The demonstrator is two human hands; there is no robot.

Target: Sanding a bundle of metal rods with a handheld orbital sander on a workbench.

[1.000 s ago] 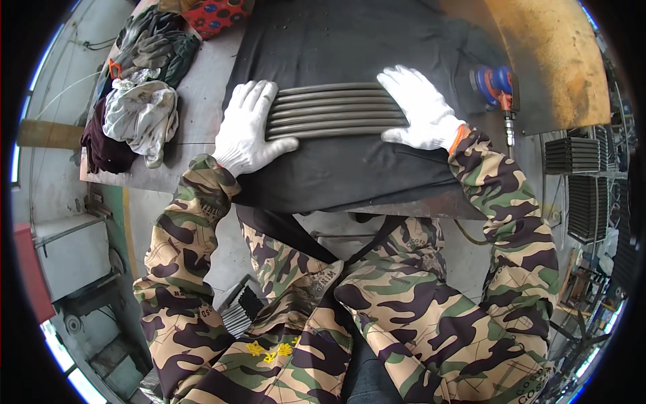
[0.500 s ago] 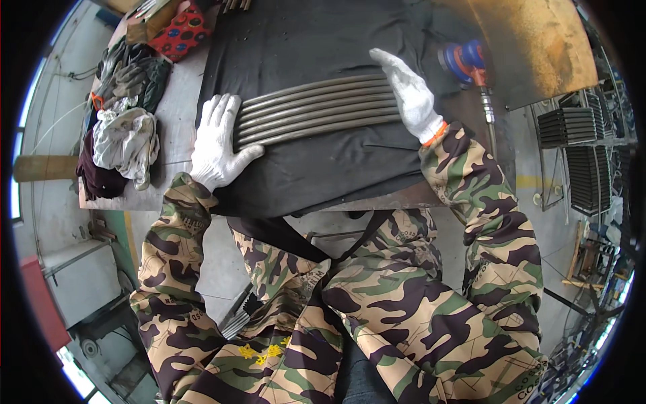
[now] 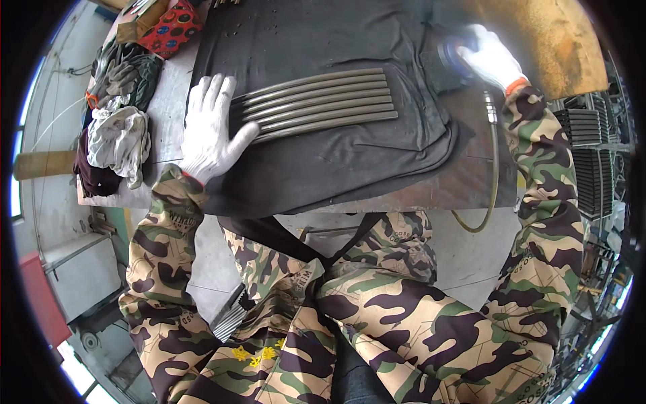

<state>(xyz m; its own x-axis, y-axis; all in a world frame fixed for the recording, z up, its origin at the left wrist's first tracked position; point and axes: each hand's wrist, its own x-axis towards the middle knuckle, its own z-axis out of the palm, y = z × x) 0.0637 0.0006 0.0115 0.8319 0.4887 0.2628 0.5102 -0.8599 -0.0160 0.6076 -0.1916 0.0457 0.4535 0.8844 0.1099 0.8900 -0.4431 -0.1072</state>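
Note:
Several grey metal rods (image 3: 323,101) lie side by side on a black cloth (image 3: 330,165), their right ends slightly staggered. At their left ends rests my left hand (image 3: 210,128) in a white knitted glove, fingers stretched upward and thumb apart. My right hand (image 3: 494,57), gloved alike and a little blurred, is over the air sander (image 3: 451,59) right of the cloth, gripping its top. Most of the sander's body is hidden under that hand; its blue rim still shows. A hose (image 3: 496,168) with a metal coupling runs from it over the table's front edge.
Gloves and rags (image 3: 121,135) are heaped at the table's left side, near a red patterned cloth (image 3: 173,30). A brown stained board (image 3: 558,50) stands at the far right. Beyond the table, dark bars are stacked on a rack (image 3: 589,172).
My right hand has left the right ends of the rods and moved right onto the sander. The hose has shifted and now hangs in a loop. My left hand stays by the rods.

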